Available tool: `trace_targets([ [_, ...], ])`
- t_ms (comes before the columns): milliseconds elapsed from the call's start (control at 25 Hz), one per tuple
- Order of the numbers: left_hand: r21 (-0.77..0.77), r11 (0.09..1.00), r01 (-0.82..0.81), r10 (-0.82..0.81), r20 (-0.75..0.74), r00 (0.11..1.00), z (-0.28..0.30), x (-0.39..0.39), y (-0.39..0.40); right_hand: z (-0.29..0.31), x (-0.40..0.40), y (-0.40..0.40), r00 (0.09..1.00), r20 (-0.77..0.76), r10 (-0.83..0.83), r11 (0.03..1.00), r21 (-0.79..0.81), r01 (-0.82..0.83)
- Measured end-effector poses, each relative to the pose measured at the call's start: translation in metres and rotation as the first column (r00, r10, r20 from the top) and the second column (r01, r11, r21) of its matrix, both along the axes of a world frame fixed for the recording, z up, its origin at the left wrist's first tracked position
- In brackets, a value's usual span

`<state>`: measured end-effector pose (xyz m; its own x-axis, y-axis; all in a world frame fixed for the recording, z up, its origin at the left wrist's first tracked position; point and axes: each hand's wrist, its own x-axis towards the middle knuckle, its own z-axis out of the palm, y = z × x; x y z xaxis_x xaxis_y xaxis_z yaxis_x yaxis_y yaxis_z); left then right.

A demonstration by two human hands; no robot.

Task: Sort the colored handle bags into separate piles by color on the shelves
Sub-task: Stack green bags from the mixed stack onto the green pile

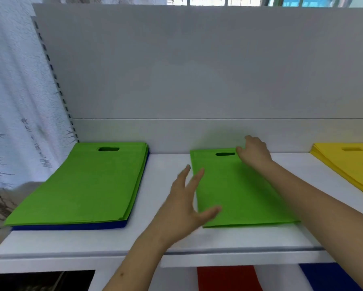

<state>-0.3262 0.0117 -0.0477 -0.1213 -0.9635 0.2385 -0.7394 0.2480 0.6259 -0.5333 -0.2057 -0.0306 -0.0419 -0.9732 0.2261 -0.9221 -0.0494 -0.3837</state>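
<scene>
A single green handle bag (237, 190) lies flat in the middle of the white shelf (168, 164). My left hand (186, 202) hovers with spread fingers at the bag's left edge, thumb over its near corner. My right hand (254, 153) rests on the bag's far right corner beside the handle slot; whether its fingers curl round the edge I cannot tell. At the left sits a stack of green bags (86, 183) on top of blue bags (71, 226). A pile of yellow bags (348, 164) lies at the right edge.
The shelf's grey back panel (197, 70) rises behind the piles. On the lower shelf, red bags (226, 278) and blue bags (327, 276) peek out. A patterned curtain (12, 101) hangs at the left.
</scene>
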Motion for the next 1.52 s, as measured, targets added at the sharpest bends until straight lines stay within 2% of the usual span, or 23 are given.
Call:
trace_targets([
  [40,-0.116,0.990,-0.078,0.067,-0.093,0.993,0.007,0.015,0.003,0.007,0.022,0.003,0.996,0.031,0.084,0.994,-0.066,-0.082],
  [120,-0.271,0.909,-0.318,0.254,-0.247,0.935,0.014,0.057,0.012,0.017,0.079,0.012,0.954,0.100,0.282,0.950,-0.170,-0.263],
  [200,-0.331,0.755,-0.566,0.487,-0.295,0.822,0.013,0.105,0.028,0.019,0.136,0.026,0.880,0.165,0.445,0.887,-0.217,-0.408],
  [240,-0.350,0.649,-0.676,0.613,-0.286,0.737,0.008,0.130,0.037,0.018,0.161,0.033,0.844,0.173,0.507,0.855,-0.228,-0.466],
  [320,-0.364,0.445,-0.818,0.828,-0.181,0.531,-0.006,0.181,0.057,0.012,0.206,0.047,0.789,0.116,0.603,0.787,-0.243,-0.567],
  [360,-0.349,0.398,-0.848,0.894,-0.061,0.444,-0.016,0.201,0.065,0.009,0.223,0.052,0.774,0.072,0.629,0.764,-0.240,-0.599],
  [400,-0.290,0.392,-0.873,0.919,0.072,0.388,-0.025,0.214,0.072,0.007,0.237,0.055,0.764,0.037,0.644,0.750,-0.228,-0.621],
  [440,-0.188,0.399,-0.897,0.912,0.187,0.366,-0.034,0.221,0.076,0.005,0.248,0.057,0.760,0.012,0.650,0.744,-0.214,-0.633],
  [520,-0.068,0.400,-0.914,0.889,0.272,0.369,-0.046,0.223,0.080,0.000,0.265,0.057,0.765,-0.068,0.641,0.748,-0.169,-0.642],
  [640,-0.122,0.400,-0.908,0.893,0.276,0.356,-0.049,0.217,0.077,-0.013,0.273,0.049,0.772,-0.324,0.546,0.794,-0.095,-0.601],
  [680,-0.143,0.393,-0.908,0.894,0.292,0.341,-0.050,0.217,0.077,-0.017,0.273,0.047,0.770,-0.361,0.526,0.803,-0.085,-0.589],
  [800,-0.223,0.434,-0.873,0.885,0.289,0.366,-0.047,0.215,0.071,-0.024,0.274,0.046,0.787,-0.352,0.506,0.793,-0.170,-0.585],
  [880,-0.262,0.499,-0.826,0.865,0.217,0.453,-0.048,0.213,0.067,-0.019,0.275,0.049,0.775,-0.363,0.516,0.757,-0.230,-0.612],
  [1000,-0.301,0.565,-0.768,0.768,-0.147,0.623,-0.041,0.193,0.071,-0.003,0.261,0.055,0.818,-0.206,0.537,0.746,-0.337,-0.575],
  [1120,-0.266,0.615,-0.742,0.619,-0.420,0.663,-0.017,0.156,0.070,0.020,0.225,0.053,0.869,-0.072,0.490,0.779,-0.411,-0.473],
  [1240,-0.235,0.663,-0.711,0.463,-0.617,0.636,0.006,0.122,0.055,0.041,0.173,0.044,0.863,0.061,0.501,0.804,-0.402,-0.438],
  [1360,-0.215,0.722,-0.658,0.381,-0.670,0.637,0.013,0.090,0.037,0.053,0.104,0.040,0.888,0.131,0.441,0.855,-0.362,-0.371],
  [1520,-0.234,0.827,-0.511,0.273,-0.628,0.729,-0.001,0.041,0.025,0.048,0.007,0.030,0.959,0.079,0.273,0.926,-0.291,-0.240],
])
